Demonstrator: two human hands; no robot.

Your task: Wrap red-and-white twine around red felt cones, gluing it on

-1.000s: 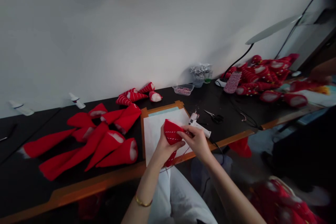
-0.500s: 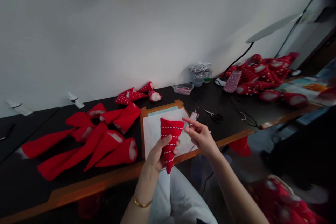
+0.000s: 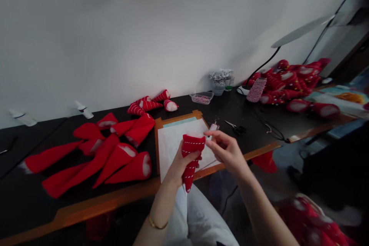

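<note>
My left hand (image 3: 179, 165) is wrapped round a red cone (image 3: 191, 145) with rows of red-and-white cord, its tip pointing down and white stuffing at its wide top. At the cone's upper right edge is my right hand (image 3: 226, 148), thumb and index finger brought close together; anything between them is too small to make out. Below and behind the cone lies a white sheet (image 3: 170, 146) on the table. A white glue tube (image 3: 212, 128) is just beyond my right fingertips.
Plain red cones (image 3: 100, 153) lie at the left, with corded cones (image 3: 148, 104) behind. Scissors (image 3: 236, 128), a clear tray (image 3: 201, 98), a cord bundle (image 3: 256, 90) and a lamp (image 3: 243, 90) stand toward the right, near piled red pieces (image 3: 288, 78).
The cone has turned in my left hand, so its stuffed top now shows, and it has shifted slightly right and down. My right hand has moved slightly right, still beside its edge.
</note>
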